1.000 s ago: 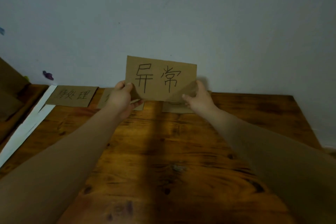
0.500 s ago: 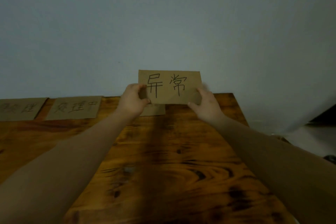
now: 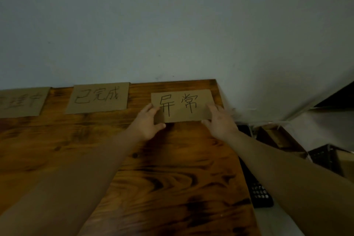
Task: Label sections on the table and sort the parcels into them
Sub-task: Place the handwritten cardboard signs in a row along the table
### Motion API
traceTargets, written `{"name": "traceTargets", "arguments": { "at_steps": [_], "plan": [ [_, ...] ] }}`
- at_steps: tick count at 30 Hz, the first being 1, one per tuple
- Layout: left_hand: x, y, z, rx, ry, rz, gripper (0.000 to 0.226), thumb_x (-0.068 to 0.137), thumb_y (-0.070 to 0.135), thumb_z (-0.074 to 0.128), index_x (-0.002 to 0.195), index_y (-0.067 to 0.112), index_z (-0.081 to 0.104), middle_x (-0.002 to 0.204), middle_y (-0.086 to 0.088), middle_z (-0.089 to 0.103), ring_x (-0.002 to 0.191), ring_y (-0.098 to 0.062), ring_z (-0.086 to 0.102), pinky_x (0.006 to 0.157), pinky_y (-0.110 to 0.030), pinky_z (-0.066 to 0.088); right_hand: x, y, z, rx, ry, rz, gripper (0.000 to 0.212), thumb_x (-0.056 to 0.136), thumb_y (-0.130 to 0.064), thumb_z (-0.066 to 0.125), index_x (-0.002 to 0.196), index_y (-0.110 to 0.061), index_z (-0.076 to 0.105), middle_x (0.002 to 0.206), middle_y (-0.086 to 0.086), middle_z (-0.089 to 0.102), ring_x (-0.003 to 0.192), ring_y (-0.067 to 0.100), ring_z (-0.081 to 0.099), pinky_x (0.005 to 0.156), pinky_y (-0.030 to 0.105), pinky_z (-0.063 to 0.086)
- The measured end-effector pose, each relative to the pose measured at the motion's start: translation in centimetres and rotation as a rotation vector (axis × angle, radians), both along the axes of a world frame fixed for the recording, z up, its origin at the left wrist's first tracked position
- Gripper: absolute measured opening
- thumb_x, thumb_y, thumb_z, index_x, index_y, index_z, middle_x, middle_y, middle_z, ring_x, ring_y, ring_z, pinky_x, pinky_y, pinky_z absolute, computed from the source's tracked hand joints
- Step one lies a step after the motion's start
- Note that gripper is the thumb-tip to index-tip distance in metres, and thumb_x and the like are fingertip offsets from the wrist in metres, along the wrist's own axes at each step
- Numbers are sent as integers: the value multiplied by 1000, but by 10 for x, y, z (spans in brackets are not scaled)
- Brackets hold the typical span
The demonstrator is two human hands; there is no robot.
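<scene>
**Labelling under way: the 异常 card goes to the far right corner**

Well off to the left of both grips, a brown card (image 3: 21, 101) cut by the frame edge lies flat against the wall (image 3: 172, 25). Nearer the left grip lies a second card marked 已完成 (image 3: 97, 97), also flat.

The left grip (image 3: 147, 122) pinches the left end of the 异常 card (image 3: 182, 105), fingers on top and thumb at the lower edge. The card spans the gap between the two grips, low at the back of the worktop (image 3: 172, 178). Whether it already rests flat I cannot tell. The right grip (image 3: 220, 122) pinches the right end the same way. Past the right grip, below the worktop's edge, sits a dark keyed device (image 3: 260, 193).

This looks like the labelling step, and no parcels are in view. The next move calls for pressing the card flat, lining it up with its neighbours with a gap between, and then letting go with both grips.
</scene>
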State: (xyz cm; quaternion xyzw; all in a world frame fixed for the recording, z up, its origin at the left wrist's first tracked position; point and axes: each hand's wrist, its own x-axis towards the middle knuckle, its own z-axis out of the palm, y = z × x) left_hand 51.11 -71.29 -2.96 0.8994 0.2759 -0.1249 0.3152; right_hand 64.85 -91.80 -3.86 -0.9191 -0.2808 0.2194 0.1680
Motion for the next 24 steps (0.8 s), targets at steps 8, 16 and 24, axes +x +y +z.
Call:
{"name": "traceTargets", "arguments": {
  "at_steps": [8, 16, 24],
  "plan": [
    [12, -5, -32, 367, 235, -290, 78, 91, 61, 37, 152, 26, 1, 159, 3, -4, 146, -24, -6, 117, -47, 2, 9, -8, -34, -263, -225, 275, 61, 98, -57, 24, 149, -23, 22, 153, 9, 21, 143, 28, 14, 116, 44, 16],
    [68, 21, -34, 324, 323, -209, 81, 90, 67, 26, 150, 27, -10, 158, 5, -17, 144, -24, -19, 115, -53, -3, 57, 42, -30, -343, -84, 165, 77, 93, -67, 17, 154, -25, -1, 162, 5, -6, 148, 30, -9, 117, 51, 3],
    [35, 68, 6, 253, 223, -21, 79, 88, 69, 28, 150, 33, -5, 158, 0, -15, 144, -24, -17, 116, -53, -2, 32, 93, 21, -305, -115, 234, 83, 93, -68, 21, 154, -16, 5, 161, 14, 2, 148, 32, 0, 118, 52, 7]
  ]
}}
